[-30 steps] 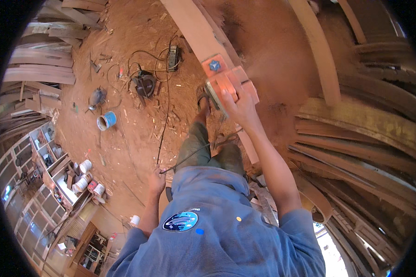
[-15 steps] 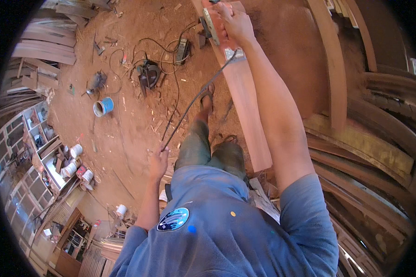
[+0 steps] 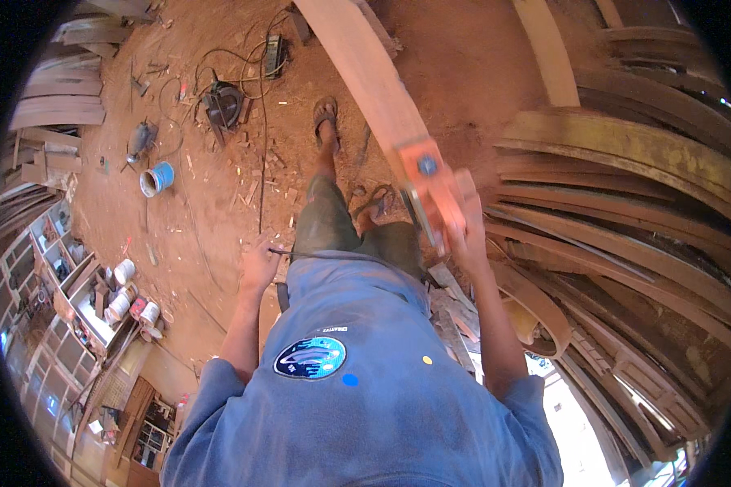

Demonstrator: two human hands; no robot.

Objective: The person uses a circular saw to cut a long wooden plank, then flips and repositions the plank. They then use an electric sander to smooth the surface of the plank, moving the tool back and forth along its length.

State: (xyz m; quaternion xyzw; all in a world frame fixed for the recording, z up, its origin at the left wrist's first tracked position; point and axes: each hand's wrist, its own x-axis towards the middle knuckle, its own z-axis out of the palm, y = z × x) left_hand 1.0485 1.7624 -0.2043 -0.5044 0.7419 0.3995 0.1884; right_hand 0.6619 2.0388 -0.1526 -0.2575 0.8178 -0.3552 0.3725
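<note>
My right hand point(image 3: 469, 223) is closed on the rear handle of an orange-red electric planer point(image 3: 429, 174). Slightly blurred, the planer rests on the near end of a long reddish wooden plank point(image 3: 365, 69), which runs away from me toward the top edge. Beside my waist, my left hand point(image 3: 257, 264) pinches a black power cord point(image 3: 317, 256). The cord crosses in front of my shirt toward the planer's side; its far part is hard to follow.
Left of my feet, a circular saw point(image 3: 222, 104), a power strip point(image 3: 274, 55), a grey power tool point(image 3: 142, 142), a blue bucket point(image 3: 162, 176) and wood scraps lie on the dusty floor. Stacked boards point(image 3: 617, 150) fill the right side; white buckets point(image 3: 124, 272) stand at the left.
My right hand has drawn the planer back along the plank, from the far part to the near end close to me. The cord, held in my left hand, has gone from stretched to lower and slack.
</note>
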